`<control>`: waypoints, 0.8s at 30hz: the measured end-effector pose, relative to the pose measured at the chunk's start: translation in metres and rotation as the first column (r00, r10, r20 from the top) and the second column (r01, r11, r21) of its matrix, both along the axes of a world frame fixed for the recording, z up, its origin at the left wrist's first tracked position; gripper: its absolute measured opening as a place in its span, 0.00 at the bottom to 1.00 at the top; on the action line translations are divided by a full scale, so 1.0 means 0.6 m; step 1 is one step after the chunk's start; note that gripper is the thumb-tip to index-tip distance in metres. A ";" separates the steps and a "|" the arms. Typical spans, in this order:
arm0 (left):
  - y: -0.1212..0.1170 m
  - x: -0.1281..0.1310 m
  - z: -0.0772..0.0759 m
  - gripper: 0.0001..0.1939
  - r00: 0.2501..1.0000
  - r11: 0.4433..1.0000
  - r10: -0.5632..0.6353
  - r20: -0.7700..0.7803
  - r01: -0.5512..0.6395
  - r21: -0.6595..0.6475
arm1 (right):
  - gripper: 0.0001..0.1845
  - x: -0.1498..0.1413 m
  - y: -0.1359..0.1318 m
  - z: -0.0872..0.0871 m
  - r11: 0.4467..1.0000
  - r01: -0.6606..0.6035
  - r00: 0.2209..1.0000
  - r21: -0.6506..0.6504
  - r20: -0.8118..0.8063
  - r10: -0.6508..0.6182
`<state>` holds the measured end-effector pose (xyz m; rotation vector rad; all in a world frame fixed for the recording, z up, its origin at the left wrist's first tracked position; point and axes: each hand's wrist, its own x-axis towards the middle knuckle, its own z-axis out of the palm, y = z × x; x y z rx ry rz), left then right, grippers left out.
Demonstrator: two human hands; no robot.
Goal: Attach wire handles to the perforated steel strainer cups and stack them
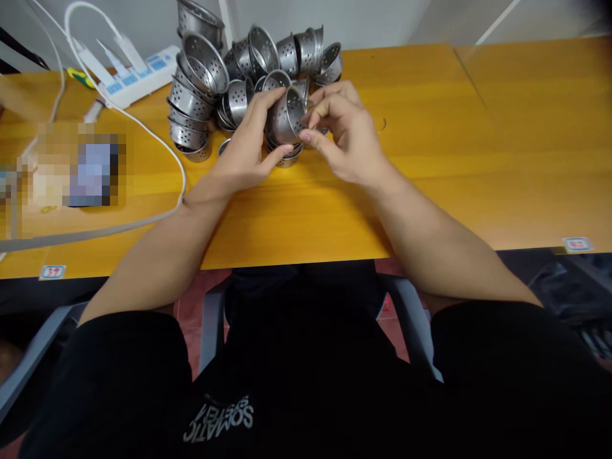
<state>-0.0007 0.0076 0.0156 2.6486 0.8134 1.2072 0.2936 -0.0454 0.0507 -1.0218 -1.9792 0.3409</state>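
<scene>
My left hand (253, 143) is curled around a perforated metal strainer basket (287, 118), thumb at its lower side and fingers over its top. The basket is tilted over other strainer baskets below it. At the basket's right edge, my right hand (342, 131) has its thumb and forefinger pinched together; what lies between them is too small to make out. Behind and to the left of my hands, many similar baskets (248, 51) lie on their sides or nested together. A leaning nested stack (191, 105) stands left of my left hand.
A white power strip (138, 80) with plugged-in chargers lies at the back left. Its white cable (179, 172) loops across the yellow table (478, 159) to my left forearm. A blurred-out phone-like object (93, 175) is farther left. A thin curved bit (383, 125) lies right of my right hand.
</scene>
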 end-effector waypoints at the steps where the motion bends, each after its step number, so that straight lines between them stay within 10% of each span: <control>1: 0.000 0.000 -0.002 0.52 1.000 1.000 0.013 0.005 -0.013 -0.015 | 0.20 -0.001 -0.001 0.001 1.000 0.004 1.000 0.028 -0.012 -0.004; 6: -0.017 0.010 -0.001 0.46 0.997 0.998 0.011 0.079 -0.005 -0.070 | 0.22 0.025 -0.009 0.030 0.984 0.143 0.988 0.108 -0.068 -0.136; 15: 0.007 0.012 -0.038 0.51 0.993 0.980 0.087 0.074 -0.072 -0.183 | 0.45 0.187 0.060 0.030 0.938 0.122 0.915 -0.326 0.403 0.021; 21: 0.022 0.024 -0.054 0.49 0.991 0.978 0.128 0.030 -0.121 -0.168 | 0.18 0.156 0.047 0.032 0.944 0.167 0.885 -0.285 0.466 -0.016; 24: 0.040 0.021 -0.072 0.48 0.993 0.984 0.091 0.081 -0.078 -0.160 | 0.29 0.107 0.006 0.050 0.987 -0.003 0.963 -0.162 0.266 0.047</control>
